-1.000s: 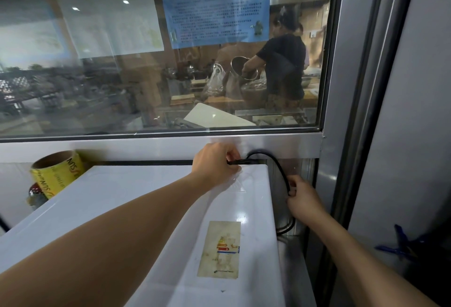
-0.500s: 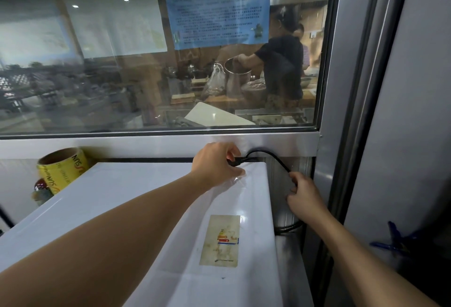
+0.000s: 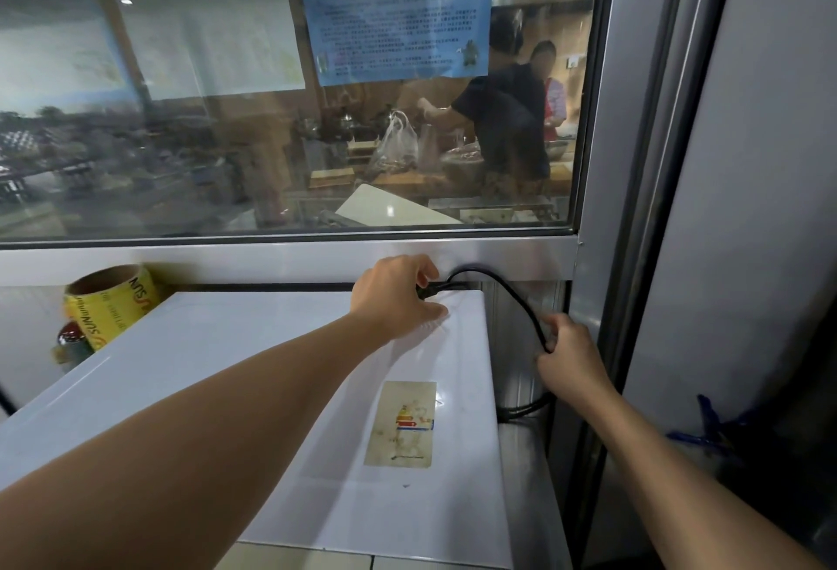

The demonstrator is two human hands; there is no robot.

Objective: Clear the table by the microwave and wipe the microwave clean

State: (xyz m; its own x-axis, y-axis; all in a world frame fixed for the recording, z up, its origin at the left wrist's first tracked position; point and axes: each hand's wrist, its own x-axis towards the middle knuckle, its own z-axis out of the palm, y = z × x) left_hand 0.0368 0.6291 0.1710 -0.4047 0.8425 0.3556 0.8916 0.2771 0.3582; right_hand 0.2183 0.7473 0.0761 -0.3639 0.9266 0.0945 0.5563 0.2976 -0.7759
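Left hand (image 3: 398, 295) reaches over the back edge of the white microwave (image 3: 281, 388) top, fingers curled round the black power cord (image 3: 521, 302) right where it meets the rear right corner; thumb rests on the top panel. Right hand (image 3: 568, 361) is down beside the microwave's right side, fingers closed on the same cord lower along its loop. Cord arcs up from the left hand, bends over and down through the right hand, then curves back toward the microwave's lower right side near the steel counter (image 3: 525, 479). Both hands clamped on the cord, apart from each other, one at each end of the arc

Microwave sits on the counter against a metal-framed glass window (image 3: 271, 116), its top filling the lower middle of the view. A worn sticker (image 3: 401, 423) with red, yellow and blue marks is on the top panel near the right edge. A yellow tape roll (image 3: 111, 304) leans tilted behind the microwave's left rear corner, with a small red-capped item (image 3: 69, 338) just under it, mostly hidden

A blue notice (image 3: 396, 12) with text is stuck to the glass. Through the window a kitchen with people (image 3: 507, 116) standing at a worktop and plastic bags (image 3: 394, 144) on it. Blue clips (image 3: 711, 424) at far right by the grey wall, dim, hard to make out
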